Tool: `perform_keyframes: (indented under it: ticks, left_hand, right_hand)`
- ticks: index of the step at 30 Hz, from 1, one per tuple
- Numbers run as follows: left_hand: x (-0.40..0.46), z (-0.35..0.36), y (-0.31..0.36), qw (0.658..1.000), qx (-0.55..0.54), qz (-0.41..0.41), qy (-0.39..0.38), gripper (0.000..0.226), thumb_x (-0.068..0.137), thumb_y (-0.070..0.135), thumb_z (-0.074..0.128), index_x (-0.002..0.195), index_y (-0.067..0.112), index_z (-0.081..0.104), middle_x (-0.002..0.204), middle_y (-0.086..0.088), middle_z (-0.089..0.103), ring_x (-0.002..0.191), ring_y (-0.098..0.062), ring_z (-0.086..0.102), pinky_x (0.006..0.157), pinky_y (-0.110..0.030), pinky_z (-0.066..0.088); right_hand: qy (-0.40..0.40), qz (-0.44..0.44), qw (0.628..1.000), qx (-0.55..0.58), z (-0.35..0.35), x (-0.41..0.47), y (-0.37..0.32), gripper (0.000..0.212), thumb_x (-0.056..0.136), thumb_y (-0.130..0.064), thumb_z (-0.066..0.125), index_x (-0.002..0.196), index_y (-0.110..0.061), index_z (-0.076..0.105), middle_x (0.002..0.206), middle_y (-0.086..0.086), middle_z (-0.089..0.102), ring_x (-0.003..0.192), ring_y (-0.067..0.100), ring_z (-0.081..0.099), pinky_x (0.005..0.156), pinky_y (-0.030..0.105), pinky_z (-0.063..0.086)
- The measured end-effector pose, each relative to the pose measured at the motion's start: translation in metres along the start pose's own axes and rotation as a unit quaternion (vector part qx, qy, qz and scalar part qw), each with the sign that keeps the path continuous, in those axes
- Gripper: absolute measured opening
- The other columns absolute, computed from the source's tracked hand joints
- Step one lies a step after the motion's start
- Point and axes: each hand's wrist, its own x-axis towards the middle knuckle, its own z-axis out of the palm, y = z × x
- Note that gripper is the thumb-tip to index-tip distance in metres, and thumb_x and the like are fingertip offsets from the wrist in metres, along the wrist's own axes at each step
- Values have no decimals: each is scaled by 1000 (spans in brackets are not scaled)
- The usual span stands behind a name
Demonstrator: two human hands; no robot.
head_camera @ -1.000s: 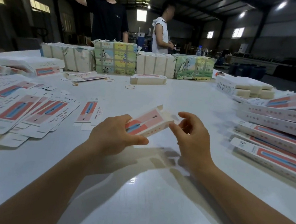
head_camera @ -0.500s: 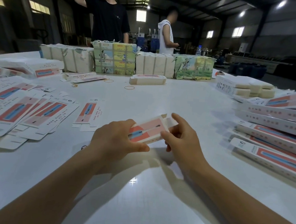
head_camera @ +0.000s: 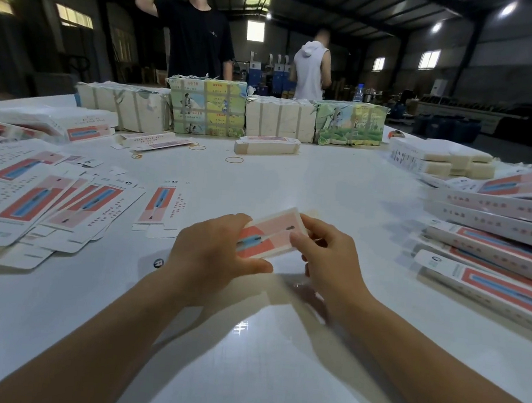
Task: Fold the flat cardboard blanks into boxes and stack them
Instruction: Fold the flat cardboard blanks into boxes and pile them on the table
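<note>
— Why do we have both hands on it?
— Our left hand (head_camera: 217, 255) wraps one end of the small pink-and-white cardboard box (head_camera: 271, 234) and steadies it above the white surface (head_camera: 259, 363); our right hand (head_camera: 327, 259) pinches the other end, likely to tuck the flap.
— And around our grip?
— Left of it lie the flat printed cardboard blanks (head_camera: 47, 199), within reach; right of it, the stack of finished long boxes (head_camera: 494, 243). Beyond, wrapped paper bundles (head_camera: 208, 108).

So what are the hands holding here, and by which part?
Both hold one partly folded box: the left hand grips its left end, and the right hand pinches its right end.
</note>
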Motion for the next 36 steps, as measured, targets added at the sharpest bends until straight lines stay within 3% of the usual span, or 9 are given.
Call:
perform_keyframes:
  ticks: [4,8,11,14,17,21,27,33,36]
  left_hand:
    - [2,3,-2,998,-9,27,50,56,73,61,67,116,29,52,101,12,59,76,-11,54,59,-14,38]
    - [3,-1,-7,992,-46,61,98,62,72,52,73,123,22,54,106,5,63,81,-10,51,65,-22,42]
    - [0,-1,-5,988,-57,83,117,70,70,45,78,128,16,53,110,-2,64,86,-14,56,72,-28,49]
    - [-1,2,-1,986,-59,96,121,72,70,43,78,130,13,52,112,-5,64,87,-11,53,73,-25,46]
    - [-1,4,2,985,-47,105,126,70,71,42,77,129,12,52,110,-5,65,83,-8,50,69,-21,43]
    - [-1,5,6,985,-29,101,135,68,72,43,77,128,13,53,109,-4,65,83,-12,54,67,-21,40]
    - [-1,4,9,984,-22,101,145,63,75,46,73,126,15,52,108,-3,64,85,-17,55,69,-25,42]
    - [-2,1,11,978,43,114,168,64,64,40,84,113,7,60,91,-9,67,72,-28,61,58,-35,48]
    - [-2,2,13,975,61,120,178,65,61,41,85,110,5,62,88,-11,68,67,-28,61,55,-37,51]
  right_hand:
    - [37,-55,990,-124,0,0,-1,24,92,-23,60,109,-40,61,99,-9,49,83,2,53,73,11,44]
    - [149,-153,953,-216,-12,7,-3,89,77,-32,78,147,-27,23,128,-4,30,116,8,37,96,15,37]
    - [34,28,995,88,-14,9,-10,112,62,-21,84,149,-31,14,128,-1,50,117,20,52,103,42,42]
    - [-96,75,953,276,-14,12,-9,50,71,-5,71,119,-12,61,96,5,71,95,23,67,83,36,56]
    - [-20,-66,995,67,-8,4,-7,20,82,-18,54,95,-17,69,82,6,67,81,19,65,74,30,56]
    - [40,-213,945,-244,-5,-5,-4,42,97,-21,45,136,-6,48,110,-3,61,89,5,56,78,5,38]
    - [-37,-245,893,-376,2,-12,-2,57,101,-27,37,151,-11,16,143,9,45,118,21,51,92,12,32]
    - [-67,-40,997,12,4,-9,-12,37,99,-44,40,115,-23,66,97,-13,68,96,9,63,93,26,51]
    - [-50,-27,998,29,5,-7,-13,37,99,-19,47,136,-16,51,110,-19,63,109,13,61,94,31,52]
